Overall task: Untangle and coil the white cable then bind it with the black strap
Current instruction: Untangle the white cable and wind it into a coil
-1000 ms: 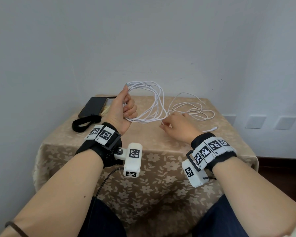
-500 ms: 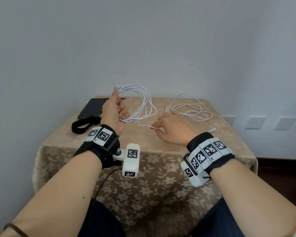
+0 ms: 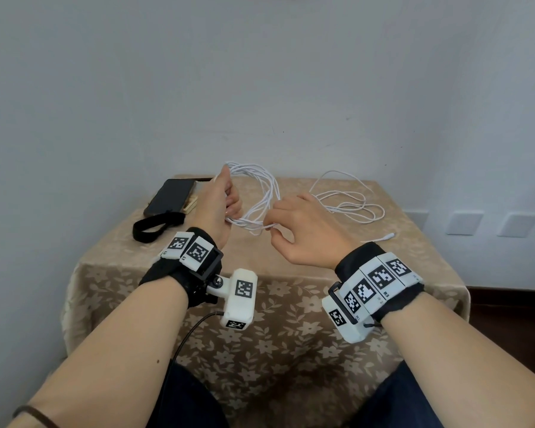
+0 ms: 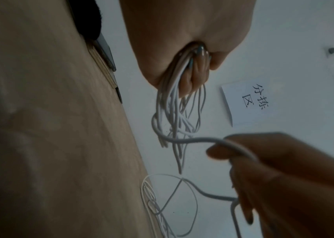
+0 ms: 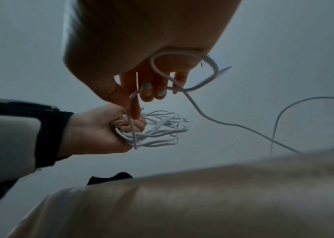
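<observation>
My left hand (image 3: 221,205) is raised above the table and grips a bundle of coiled loops of the white cable (image 3: 261,196); the loops hang from its fist (image 4: 180,77). My right hand (image 3: 294,230) is close beside it and pinches a single strand of the same cable (image 5: 182,87) between thumb and fingers. The loose rest of the cable (image 3: 349,199) lies in loops on the table at the back right, its plug end (image 3: 386,235) near the right edge. The black strap (image 3: 155,225) lies on the cloth at the left, left of my left hand.
A small table with a beige flowered cloth (image 3: 275,319) stands against a white wall. A dark phone (image 3: 170,197) lies on a small wooden piece at the back left, beside the strap. A paper label with writing (image 4: 245,103) hangs on the wall.
My right hand has moved left and up to the left hand, bringing a strand to the bundle. The loose cable on the table has grown shorter. The left hand keeps its grip.
</observation>
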